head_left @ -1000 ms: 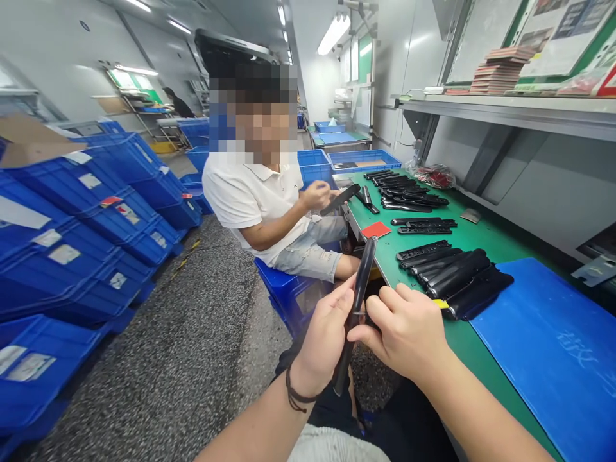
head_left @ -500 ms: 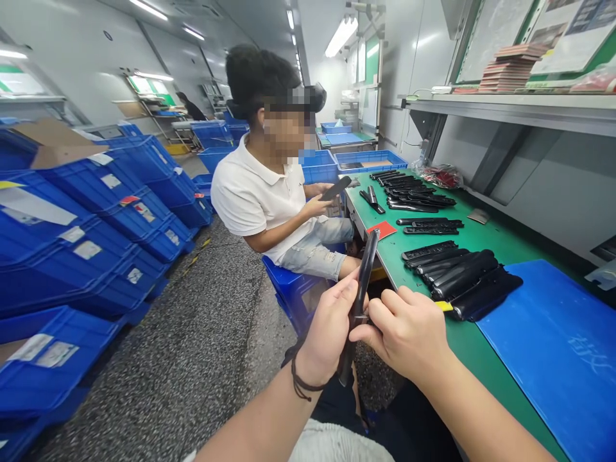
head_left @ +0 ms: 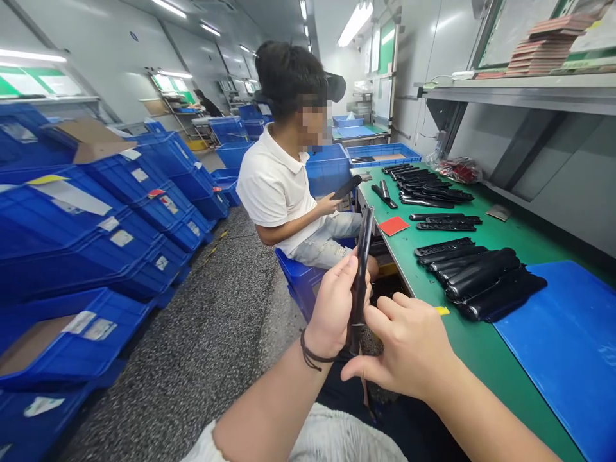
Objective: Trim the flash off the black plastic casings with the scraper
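Note:
A long, narrow, glossy black plastic part (head_left: 364, 256) stands tilted upright in front of me, its curved side showing. My left hand (head_left: 334, 301) is closed around its middle, thumb lying along it. My right hand (head_left: 409, 346) is beside the part's lower half, fingers curled and thumb stretched out apart from them. A yellow end (head_left: 441, 310) shows past its knuckles and seems to belong to something in the fist; the rest is hidden. On the green table (head_left: 404, 256), several similar black parts (head_left: 481, 269) lie in a row to the right.
A co-worker (head_left: 274, 186) on a blue stool (head_left: 298, 282) holds another black part at the table's left. A red card (head_left: 394, 225) and a blue sheet (head_left: 558, 346) lie on the table. Stacked blue crates (head_left: 120, 237) line the left; a shelf (head_left: 524, 90) overhangs the right.
My view has turned slightly left. My right thumb has moved off the black part and spread away, and the right hand has dropped a little. My left hand still grips the part.

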`<act>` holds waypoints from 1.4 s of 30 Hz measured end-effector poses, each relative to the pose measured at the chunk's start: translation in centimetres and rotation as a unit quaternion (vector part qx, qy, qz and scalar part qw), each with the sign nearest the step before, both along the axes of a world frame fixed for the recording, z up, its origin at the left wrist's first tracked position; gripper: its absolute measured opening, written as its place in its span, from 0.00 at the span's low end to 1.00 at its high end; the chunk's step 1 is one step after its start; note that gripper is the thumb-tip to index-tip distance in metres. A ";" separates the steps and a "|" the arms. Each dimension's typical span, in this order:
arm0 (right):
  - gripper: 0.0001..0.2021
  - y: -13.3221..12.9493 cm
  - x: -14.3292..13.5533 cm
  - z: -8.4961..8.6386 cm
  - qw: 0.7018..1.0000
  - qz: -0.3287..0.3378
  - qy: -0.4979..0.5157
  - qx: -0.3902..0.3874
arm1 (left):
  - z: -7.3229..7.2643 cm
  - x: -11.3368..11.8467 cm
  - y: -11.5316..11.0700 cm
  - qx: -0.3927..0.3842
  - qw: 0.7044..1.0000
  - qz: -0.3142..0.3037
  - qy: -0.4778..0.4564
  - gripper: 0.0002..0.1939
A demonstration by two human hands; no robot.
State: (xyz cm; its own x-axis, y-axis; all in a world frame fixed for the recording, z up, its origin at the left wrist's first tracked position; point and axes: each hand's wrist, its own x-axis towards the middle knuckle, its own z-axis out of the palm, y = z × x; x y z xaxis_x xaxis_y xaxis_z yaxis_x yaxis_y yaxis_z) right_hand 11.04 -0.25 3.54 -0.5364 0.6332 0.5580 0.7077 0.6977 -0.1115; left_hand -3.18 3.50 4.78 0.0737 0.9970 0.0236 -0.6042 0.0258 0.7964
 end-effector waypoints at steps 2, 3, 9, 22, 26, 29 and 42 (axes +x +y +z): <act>0.35 -0.1 -0.1 0.0 1.000 0.003 -0.012 -0.001 | 0.1 0.0 0.2 -0.011 1.000 0.009 -0.011 0.17; 0.34 -0.1 -0.2 0.0 1.000 0.004 -0.018 0.001 | 0.2 0.0 0.3 -0.020 1.000 0.013 -0.015 0.17; 0.29 0.1 -0.2 -0.4 0.998 0.000 -0.033 0.054 | 0.5 0.1 0.8 -0.068 0.995 0.062 -0.035 0.12; 0.13 2.2 1.9 -1.2 0.986 -0.134 -0.098 -0.014 | -0.2 -1.4 3.8 -0.192 0.957 0.177 -0.126 0.16; 0.47 3.0 3.6 -1.4 0.932 -0.249 -0.249 -0.082 | 0.0 -1.9 4.2 -0.193 0.954 0.181 -0.140 0.16; 0.48 2.6 3.4 -0.7 0.939 -0.245 -0.200 -0.137 | 0.1 -1.6 4.1 -0.192 0.954 0.177 -0.144 0.16; 0.08 0.7 0.7 0.8 0.954 0.000 0.267 -0.134 | -3.6 0.0 2.7 -0.056 0.971 0.207 0.110 0.22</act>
